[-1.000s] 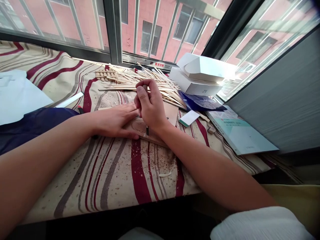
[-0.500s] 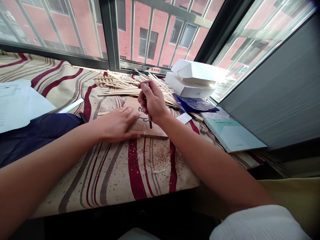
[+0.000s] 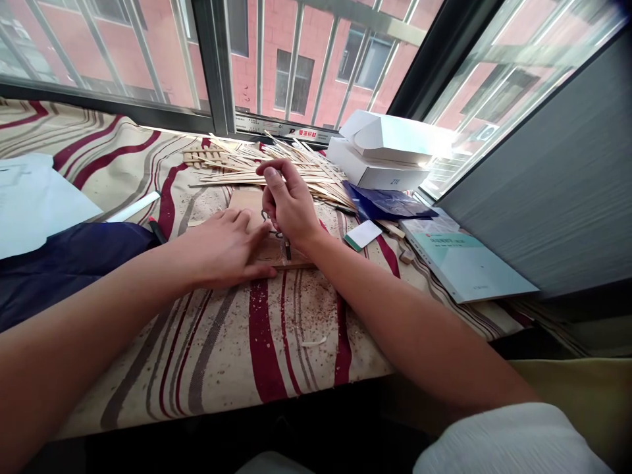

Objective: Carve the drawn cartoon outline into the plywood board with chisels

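The right hand grips a thin tool, tip down at the wooden board beneath both hands; the left hand lies spread on it. Cloth (crumb-strewn) leaves room nearer than the board's edge; sticks crowd beyond the hands. The board is tan, dark-lined.

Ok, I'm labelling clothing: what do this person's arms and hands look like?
The left hand and right hand are bare, as are both forearms; no glove, ring or watch shows. A whitish, finely textured sleeve shows on the right side; no left sleeve is in view.
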Motion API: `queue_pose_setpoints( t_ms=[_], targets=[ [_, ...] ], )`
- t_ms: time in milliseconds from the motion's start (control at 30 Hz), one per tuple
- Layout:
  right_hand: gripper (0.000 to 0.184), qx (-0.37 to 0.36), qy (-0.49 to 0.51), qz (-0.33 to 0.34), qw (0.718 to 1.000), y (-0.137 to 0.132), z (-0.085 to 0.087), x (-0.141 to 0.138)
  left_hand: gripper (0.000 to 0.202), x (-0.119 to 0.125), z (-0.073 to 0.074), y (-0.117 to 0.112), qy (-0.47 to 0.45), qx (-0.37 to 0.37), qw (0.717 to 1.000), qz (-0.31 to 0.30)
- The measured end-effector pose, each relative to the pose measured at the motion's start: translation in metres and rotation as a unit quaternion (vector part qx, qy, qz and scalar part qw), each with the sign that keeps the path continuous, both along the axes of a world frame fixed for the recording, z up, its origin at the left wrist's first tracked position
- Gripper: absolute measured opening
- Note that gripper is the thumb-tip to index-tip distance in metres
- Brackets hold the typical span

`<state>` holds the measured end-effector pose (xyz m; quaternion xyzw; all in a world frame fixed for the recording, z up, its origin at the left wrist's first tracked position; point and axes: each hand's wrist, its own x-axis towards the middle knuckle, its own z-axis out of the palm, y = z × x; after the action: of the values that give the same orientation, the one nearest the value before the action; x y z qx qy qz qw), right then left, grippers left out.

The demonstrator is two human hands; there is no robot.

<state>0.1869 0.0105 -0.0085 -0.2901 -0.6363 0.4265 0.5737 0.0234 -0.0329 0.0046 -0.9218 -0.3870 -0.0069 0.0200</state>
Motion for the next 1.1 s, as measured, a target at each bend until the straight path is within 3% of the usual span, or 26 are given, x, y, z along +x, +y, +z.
queue_pose_setpoints(
  t_ms=[233, 733, 967, 1100],
  targets=[
    [0.026, 0.039, 0.015, -0.057, 0.998, 0.000, -0.006, 0.000, 0.094, -0.002, -0.004, 0.015, -0.045, -0.088, 0.990, -0.098],
    [0.042, 0.122, -0.010, -0.171, 0.978, 0.021, -0.031, 0.014, 0.092, 0.001, -0.007, 0.015, -0.009, -0.085, 0.993, -0.079],
    [0.038, 0.055, 0.038, -0.147, 0.987, 0.018, -0.029, 0.013, 0.093, 0.002, -0.006, 0.015, 0.006, -0.081, 0.994, -0.077],
    [0.035, 0.066, 0.057, -0.113, 0.990, 0.014, -0.024, 0.011, 0.093, 0.003, -0.007, 0.015, -0.002, -0.079, 0.994, -0.072]
  ],
)
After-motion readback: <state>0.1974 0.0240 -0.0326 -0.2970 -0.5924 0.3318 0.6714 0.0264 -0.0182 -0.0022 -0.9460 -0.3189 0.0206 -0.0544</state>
